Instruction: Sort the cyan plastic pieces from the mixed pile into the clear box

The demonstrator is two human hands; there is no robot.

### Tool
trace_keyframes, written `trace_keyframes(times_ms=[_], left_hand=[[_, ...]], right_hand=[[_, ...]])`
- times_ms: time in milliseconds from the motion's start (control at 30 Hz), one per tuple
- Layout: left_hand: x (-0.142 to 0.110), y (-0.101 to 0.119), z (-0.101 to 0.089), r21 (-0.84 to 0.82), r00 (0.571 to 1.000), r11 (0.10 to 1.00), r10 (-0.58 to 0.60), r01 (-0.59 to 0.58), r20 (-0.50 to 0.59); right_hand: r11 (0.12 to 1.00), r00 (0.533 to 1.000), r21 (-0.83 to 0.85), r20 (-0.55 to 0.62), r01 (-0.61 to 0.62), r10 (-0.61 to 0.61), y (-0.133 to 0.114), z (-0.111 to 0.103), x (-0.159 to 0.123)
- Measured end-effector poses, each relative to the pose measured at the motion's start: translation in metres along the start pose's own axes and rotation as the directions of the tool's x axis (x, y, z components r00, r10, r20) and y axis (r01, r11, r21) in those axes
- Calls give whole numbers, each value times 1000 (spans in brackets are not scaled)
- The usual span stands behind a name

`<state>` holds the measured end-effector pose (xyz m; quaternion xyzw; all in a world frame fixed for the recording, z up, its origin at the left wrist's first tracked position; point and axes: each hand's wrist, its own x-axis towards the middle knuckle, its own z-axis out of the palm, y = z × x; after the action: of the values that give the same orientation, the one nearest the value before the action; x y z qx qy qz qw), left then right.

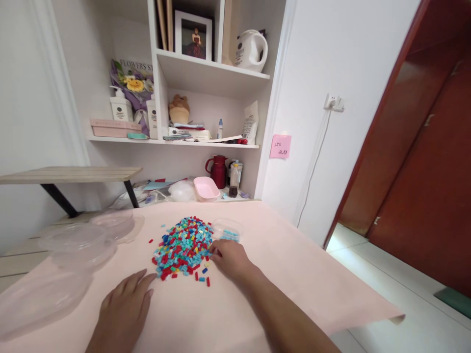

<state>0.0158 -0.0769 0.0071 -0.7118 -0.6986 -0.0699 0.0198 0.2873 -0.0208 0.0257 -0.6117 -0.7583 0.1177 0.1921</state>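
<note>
A heap of small plastic building bricks [184, 245] in red, blue, light blue, green and yellow lies on the pink tabletop. My right hand [228, 257] is at the heap's right edge, with its fingers curled into a pinch. Whatever is between those fingertips is too small to make out. Just beyond that hand stands a small clear plastic box [235, 224] with light blue bricks inside. My left hand [127, 299] rests on the table, fingers stretched out, its index fingertip near the heap's lower left edge. It holds nothing.
Several clear plastic containers [79, 238] stand along the table's left side. A pink basin [206, 188] and a dark red jug [219, 172] sit behind the table, under white shelves [213, 71]. A wooden bench top [69, 174] is at the left.
</note>
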Motion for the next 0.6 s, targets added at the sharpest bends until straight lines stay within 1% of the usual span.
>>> trace_keyframes(times_ms=[100, 167, 233, 300, 367, 467, 533, 600], left_hand=[[1, 0, -1, 8, 1000, 1000, -6, 6, 9], [1, 0, -2, 28, 1000, 1000, -5, 5, 23], [1, 0, -2, 46, 999, 999, -4, 3, 36], [1, 0, -2, 59, 999, 998, -2, -1, 38], [1, -1, 0, 70, 999, 998, -4, 2, 32], [3, -2, 3, 79, 1000, 997, -2, 0, 23], [3, -2, 3, 82, 1000, 997, 0, -2, 27], [2, -1, 2, 86, 999, 996, -5, 1, 40]], right_hand=[[1000, 1000, 0, -5, -7, 7, -1, 3, 0], [1000, 999, 6, -38, 19, -18, -1, 4, 0], [998, 992, 23, -115, 59, -56, 1, 3, 1], [995, 974, 63, -218, 74, -58, 5, 1, 2], [991, 943, 124, -334, 45, 0, 12, -5, 5], [974, 861, 225, -492, -19, 131, 25, -14, 7], [961, 811, 272, -551, -48, 197, 33, -20, 7], [954, 783, 289, -574, -79, 239, 40, -23, 7]])
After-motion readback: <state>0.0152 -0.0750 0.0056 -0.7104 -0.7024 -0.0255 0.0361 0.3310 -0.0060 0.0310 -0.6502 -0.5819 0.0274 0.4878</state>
